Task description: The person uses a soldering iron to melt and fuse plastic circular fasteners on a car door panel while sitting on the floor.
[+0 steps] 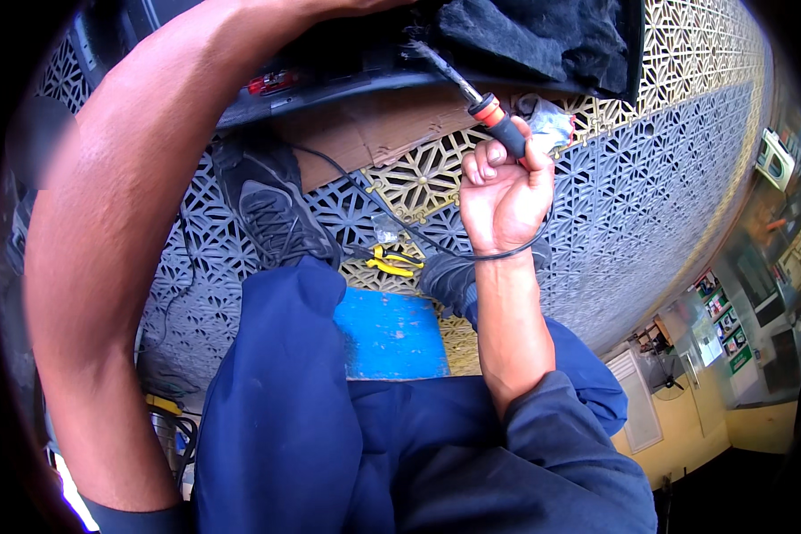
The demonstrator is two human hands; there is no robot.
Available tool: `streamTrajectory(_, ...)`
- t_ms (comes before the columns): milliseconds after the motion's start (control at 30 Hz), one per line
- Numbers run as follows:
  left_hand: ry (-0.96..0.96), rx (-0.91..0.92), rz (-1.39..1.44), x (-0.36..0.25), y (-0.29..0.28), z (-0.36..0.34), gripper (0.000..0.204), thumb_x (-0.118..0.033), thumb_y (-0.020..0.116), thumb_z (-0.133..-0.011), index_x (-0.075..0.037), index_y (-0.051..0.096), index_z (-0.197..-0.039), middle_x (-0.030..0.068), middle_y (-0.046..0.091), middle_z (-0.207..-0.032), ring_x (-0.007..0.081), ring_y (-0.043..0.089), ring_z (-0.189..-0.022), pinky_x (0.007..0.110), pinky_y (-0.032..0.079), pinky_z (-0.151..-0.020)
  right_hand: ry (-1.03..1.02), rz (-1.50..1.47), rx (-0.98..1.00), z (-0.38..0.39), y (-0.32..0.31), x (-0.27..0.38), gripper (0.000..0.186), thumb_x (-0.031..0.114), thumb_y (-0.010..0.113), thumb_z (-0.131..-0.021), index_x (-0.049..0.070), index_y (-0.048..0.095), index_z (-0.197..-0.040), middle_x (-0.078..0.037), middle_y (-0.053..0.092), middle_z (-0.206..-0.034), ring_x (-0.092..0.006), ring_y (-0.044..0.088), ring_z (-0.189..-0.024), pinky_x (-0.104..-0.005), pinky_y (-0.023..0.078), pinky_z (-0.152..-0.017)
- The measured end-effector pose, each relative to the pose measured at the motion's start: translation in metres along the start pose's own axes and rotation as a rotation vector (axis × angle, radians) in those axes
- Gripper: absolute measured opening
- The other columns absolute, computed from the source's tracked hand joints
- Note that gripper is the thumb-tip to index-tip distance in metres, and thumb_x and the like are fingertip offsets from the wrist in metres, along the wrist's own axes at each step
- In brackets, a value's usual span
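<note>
Bright light fell across patterned floor mat [676,142], left arm [107,249] and right hand [505,200]. Soldering iron [505,135] looked fairly crisp. Deep shadow swallowed most detail around dark cloth [543,40]. White glare burned out lower left rim. Fisheye bent straight edges; room [756,285] at right looked stretched, soft. Small patch at left was smeared; black vignette closed corners.

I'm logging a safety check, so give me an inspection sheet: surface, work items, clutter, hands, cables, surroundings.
Surface: grey and yellow perforated floor tiles
Work items: soldering iron with black-and-orange handle
Clutter: yellow-handled pliers; crumpled whitish wrapping; red object, kind unclear
Hands: right hand grips the soldering iron; left hand mostly cut off above, grip unseen
Cables: black cable crosses the right wrist
Surroundings: stocked shelves, blurred, far right
</note>
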State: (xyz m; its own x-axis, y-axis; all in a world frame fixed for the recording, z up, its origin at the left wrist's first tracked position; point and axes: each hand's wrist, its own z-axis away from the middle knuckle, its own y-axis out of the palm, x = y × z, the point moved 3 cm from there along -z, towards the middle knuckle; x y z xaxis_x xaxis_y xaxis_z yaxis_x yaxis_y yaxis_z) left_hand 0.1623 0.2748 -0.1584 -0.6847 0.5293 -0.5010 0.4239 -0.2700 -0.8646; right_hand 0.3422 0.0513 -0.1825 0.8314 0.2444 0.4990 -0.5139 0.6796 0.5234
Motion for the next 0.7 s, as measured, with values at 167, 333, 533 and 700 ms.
streamTrajectory(167,-0.035,0.053,-0.041,-0.003,-0.002,-0.005,0.028,-0.032,0.079,-0.075,-0.007,0.070,-0.084,0.0160,0.062,-0.095,0.0337,0.062,-0.097,0.044,0.053,-0.084,0.034,-0.085,-0.001,-0.004,-0.007,0.002,0.031,0.030,0.052,-0.098,0.007,0.063,-0.117,-0.006,0.059,-0.075,-0.0157,0.049,-0.062,-0.0302,0.041,-0.058)
streamTrajectory(333,-0.043,0.069,-0.052,-0.016,-0.011,-0.004,0.029,-0.033,0.079,-0.076,-0.006,0.069,-0.083,0.0162,0.062,-0.096,0.0336,0.062,-0.098,0.043,0.053,-0.085,0.024,-0.027,0.026,-0.007,0.001,0.004,0.031,0.029,0.052,-0.098,0.006,0.062,-0.116,-0.006,0.060,-0.075,-0.0153,0.050,-0.061,-0.0292,0.040,-0.058)
streamTrajectory(533,-0.054,0.085,-0.028,-0.009,-0.007,-0.006,0.030,-0.034,0.079,-0.075,-0.007,0.068,-0.082,0.0152,0.061,-0.095,0.0328,0.061,-0.098,0.043,0.052,-0.085,-0.011,-0.035,-0.014,-0.008,0.000,0.007,0.031,0.028,0.052,-0.099,0.005,0.063,-0.117,-0.006,0.060,-0.074,-0.0158,0.051,-0.061,-0.0296,0.041,-0.057)
streamTrajectory(700,-0.018,0.047,-0.021,-0.007,-0.006,-0.004,0.030,-0.034,0.081,-0.074,-0.007,0.068,-0.081,0.0138,0.060,-0.093,0.0323,0.061,-0.096,0.044,0.052,-0.084,-0.017,-0.005,0.014,-0.004,0.006,0.006,0.030,0.027,0.051,-0.099,0.005,0.063,-0.117,-0.007,0.061,-0.074,-0.0170,0.052,-0.061,-0.0305,0.042,-0.058)
